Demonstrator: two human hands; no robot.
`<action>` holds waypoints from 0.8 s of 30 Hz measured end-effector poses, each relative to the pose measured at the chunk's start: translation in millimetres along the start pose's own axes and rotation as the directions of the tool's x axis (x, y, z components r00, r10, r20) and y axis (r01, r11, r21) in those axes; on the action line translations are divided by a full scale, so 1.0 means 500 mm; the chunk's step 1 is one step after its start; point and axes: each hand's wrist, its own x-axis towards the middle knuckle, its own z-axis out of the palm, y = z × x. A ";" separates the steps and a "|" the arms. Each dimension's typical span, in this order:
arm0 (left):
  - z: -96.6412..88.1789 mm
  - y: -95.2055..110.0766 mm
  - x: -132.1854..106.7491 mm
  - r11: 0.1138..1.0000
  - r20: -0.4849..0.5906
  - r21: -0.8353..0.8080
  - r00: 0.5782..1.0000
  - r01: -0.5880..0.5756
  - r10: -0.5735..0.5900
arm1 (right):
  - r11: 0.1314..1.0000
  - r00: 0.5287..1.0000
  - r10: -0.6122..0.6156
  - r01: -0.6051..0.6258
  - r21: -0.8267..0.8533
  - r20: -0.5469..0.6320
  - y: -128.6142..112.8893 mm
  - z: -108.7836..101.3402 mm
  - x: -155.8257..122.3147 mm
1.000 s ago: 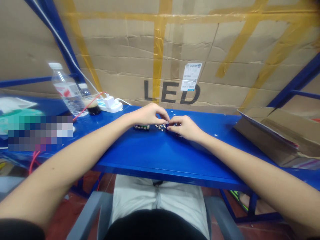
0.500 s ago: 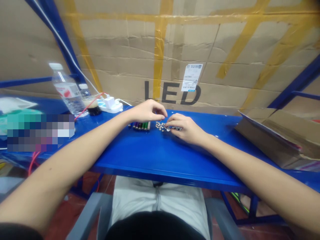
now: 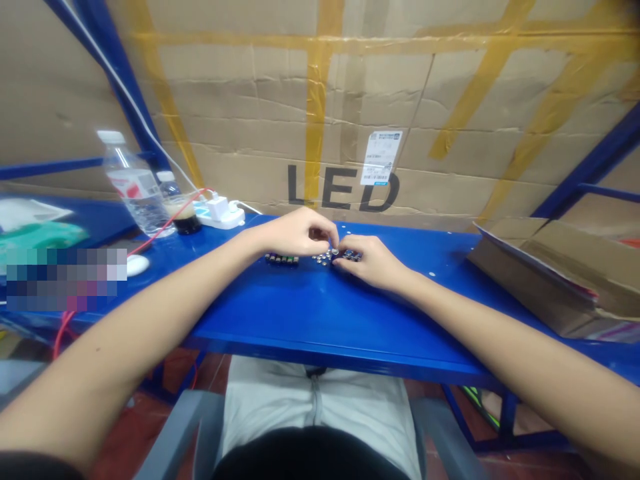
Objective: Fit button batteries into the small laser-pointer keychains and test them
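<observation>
My left hand and my right hand meet at the far middle of the blue table. Both have curled, pinching fingers over a small heap of shiny round metal pieces. What each pinch holds is too small to name. A short row of dark, pencil-like sticks lies just left of the heap, under my left hand. A few more dark pieces lie by my right fingertips.
A water bottle, a smaller dark-liquid bottle and a white power strip stand at the back left. An open cardboard box sits at the right. A taped cardboard wall backs the table. Loose metal pieces dot the surface.
My left hand lifted and drew left, uncovering the sticks, then came back down beside my right hand over the heap. The view shifted slightly.
</observation>
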 end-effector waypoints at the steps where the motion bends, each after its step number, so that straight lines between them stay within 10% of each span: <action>1: 0.001 0.004 0.000 1.000 0.010 0.030 1.000 -0.005 0.004 | 1.000 1.000 0.014 -0.014 0.002 0.001 0.001 0.001 0.000; 6: 0.006 0.006 0.000 0.993 0.040 0.119 0.999 0.004 -0.008 | 0.986 0.989 0.148 -0.147 0.081 -0.007 -0.004 0.002 0.001; 12: 0.004 -0.048 0.004 0.956 -0.179 0.275 0.983 0.099 -0.051 | 0.884 0.940 0.337 -0.337 0.323 0.056 -0.015 -0.006 0.005; 24: 0.057 -0.174 0.004 0.920 0.005 0.353 0.983 0.170 -0.183 | 0.989 0.989 0.111 -0.120 0.086 0.097 -0.014 -0.013 0.003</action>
